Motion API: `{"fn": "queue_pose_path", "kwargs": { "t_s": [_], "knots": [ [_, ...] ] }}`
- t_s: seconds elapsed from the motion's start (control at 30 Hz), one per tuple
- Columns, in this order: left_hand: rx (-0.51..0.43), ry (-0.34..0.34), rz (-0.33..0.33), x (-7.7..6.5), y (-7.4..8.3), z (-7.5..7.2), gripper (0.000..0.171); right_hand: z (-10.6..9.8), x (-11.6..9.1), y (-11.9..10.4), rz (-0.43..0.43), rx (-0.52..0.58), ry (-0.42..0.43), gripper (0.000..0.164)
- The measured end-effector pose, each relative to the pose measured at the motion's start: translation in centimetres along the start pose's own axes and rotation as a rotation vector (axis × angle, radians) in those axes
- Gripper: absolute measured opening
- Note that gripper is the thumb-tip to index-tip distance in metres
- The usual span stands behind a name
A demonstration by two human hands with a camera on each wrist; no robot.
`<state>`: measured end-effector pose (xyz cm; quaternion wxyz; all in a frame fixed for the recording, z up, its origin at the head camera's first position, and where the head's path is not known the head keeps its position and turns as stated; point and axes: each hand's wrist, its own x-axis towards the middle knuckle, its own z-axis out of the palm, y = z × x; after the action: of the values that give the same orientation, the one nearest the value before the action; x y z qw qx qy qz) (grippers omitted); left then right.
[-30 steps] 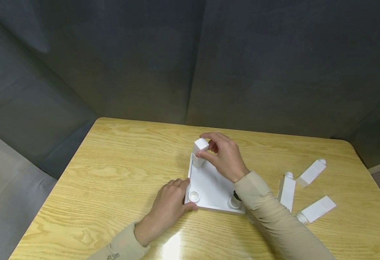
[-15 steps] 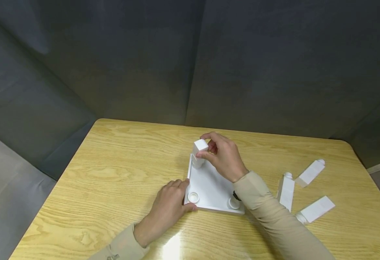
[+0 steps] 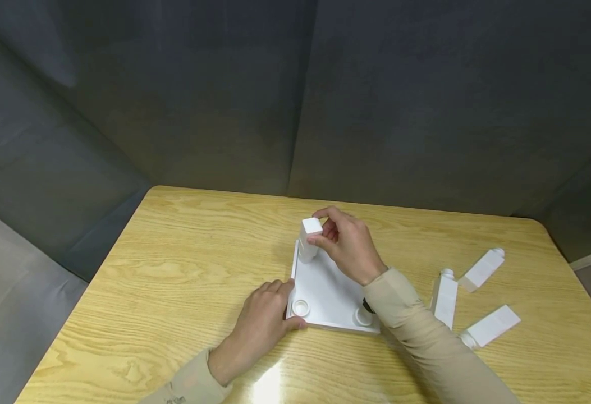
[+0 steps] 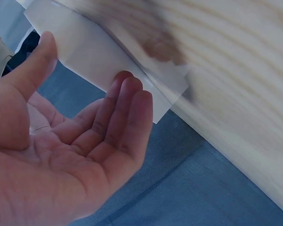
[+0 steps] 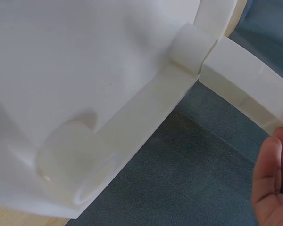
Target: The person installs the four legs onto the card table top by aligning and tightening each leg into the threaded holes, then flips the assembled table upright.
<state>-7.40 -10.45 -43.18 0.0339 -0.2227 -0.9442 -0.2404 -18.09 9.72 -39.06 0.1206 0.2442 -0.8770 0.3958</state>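
A white square panel [image 3: 325,289] with raised edges and round sockets at its corners lies on the wooden table. At its far left corner stands a square white leg [image 3: 311,238], its lower end at the socket there. My right hand [image 3: 348,244] pinches the leg near its upper end between thumb and fingers. In the right wrist view the leg [image 5: 250,80] meets the corner socket [image 5: 193,47]. My left hand [image 3: 262,314] grips the panel's near left corner, thumb along the front edge and fingers along the left side, beside an open round socket [image 3: 301,307].
Another round socket [image 3: 363,317] sits at the near right corner, partly behind my right sleeve. Three loose white legs with round ends, one upper [image 3: 483,269], one middle [image 3: 445,300] and one lower [image 3: 493,325], lie right of the panel. A dark curtain [image 3: 295,101] hangs behind the table.
The leg has turned slightly about its length in my right hand's fingers. My left hand keeps its place on the panel's corner.
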Motion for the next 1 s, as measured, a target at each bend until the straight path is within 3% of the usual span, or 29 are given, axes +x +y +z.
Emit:
{"fn": "queue_pose_path", "kwargs": {
  "t_s": [0.33,1.0],
  "knots": [
    [-0.001,0.002,-0.012,-0.02,0.02,0.05,0.082,-0.56,-0.05,-0.61,0.097,0.007,-0.027,0.036],
    [0.005,0.012,-0.006,-0.05,0.06,0.07,0.082,-0.37,0.07,-0.46,0.121,0.02,-0.013,0.03]
  ]
}}
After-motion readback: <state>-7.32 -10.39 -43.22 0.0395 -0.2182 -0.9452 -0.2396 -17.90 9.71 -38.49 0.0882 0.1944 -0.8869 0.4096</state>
